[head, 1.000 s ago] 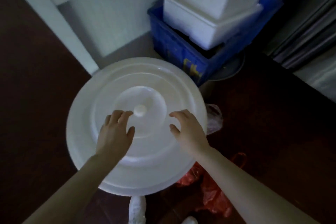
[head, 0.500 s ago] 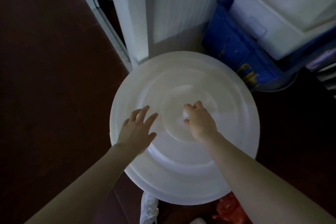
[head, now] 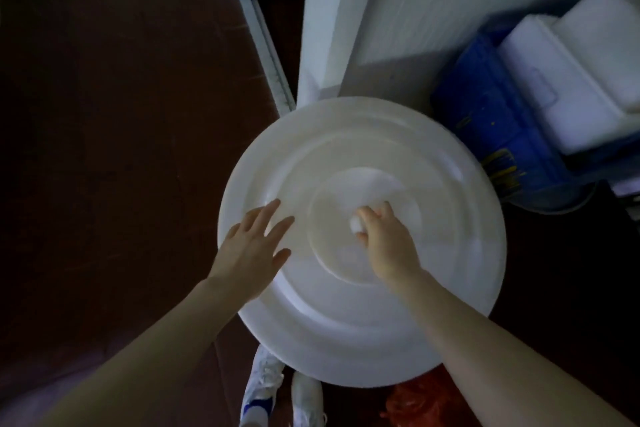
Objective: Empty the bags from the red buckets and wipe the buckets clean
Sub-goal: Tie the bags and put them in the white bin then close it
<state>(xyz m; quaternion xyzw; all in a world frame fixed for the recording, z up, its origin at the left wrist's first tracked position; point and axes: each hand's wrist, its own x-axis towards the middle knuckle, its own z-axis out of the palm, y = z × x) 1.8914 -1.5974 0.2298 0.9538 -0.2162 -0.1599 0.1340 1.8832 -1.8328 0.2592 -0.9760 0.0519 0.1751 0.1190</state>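
Note:
A large round white lid fills the middle of the view and hides whatever stands under it. My right hand pinches the small white knob at the lid's centre. My left hand lies with fingers spread on the lid's left part. A crumpled red plastic bag shows at the bottom, just below the lid's near rim. No red bucket is visible.
A blue crate holding white foam boxes stands at the right against a white wall and post. Dark red-brown floor spreads to the left. My white shoes stand under the lid's near edge.
My right hand moved from the lid's right side to the centre and closed its fingers on the knob. My left hand shifted left and spread flat. The view swung to the left.

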